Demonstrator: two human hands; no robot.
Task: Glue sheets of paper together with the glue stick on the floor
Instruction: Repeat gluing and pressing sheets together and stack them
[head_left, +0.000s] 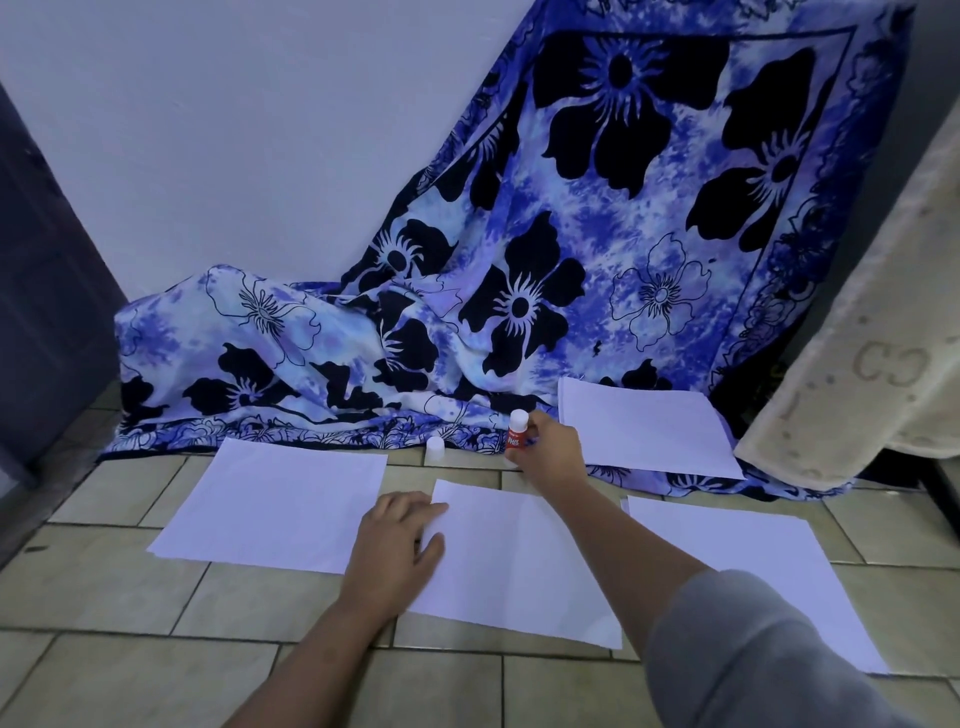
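I see the right grip (553, 454) curled round the red glue stick (516, 434), which stands upright just beyond the middle sheet (519, 566). The left grip (400, 535) lies flat with fingers spread, pressing that sheet's near corner. The fingers hide the stick's right side, and I can't read its label.

Glue stick (516, 439): red body, white top end, upright, centre of frame, just past the far edge of the centre sheet (519, 566); right hand (553, 457) grips it. Small white cap (435, 449) stands alone, left of the stick. Three white sheets lie flat on the tiles in a row: left sheet (275, 506), centre sheet, right sheet (748, 566). Left hand (397, 535) rests flat on the centre sheet's left edge. More white paper (644, 431) lies at right of centre.
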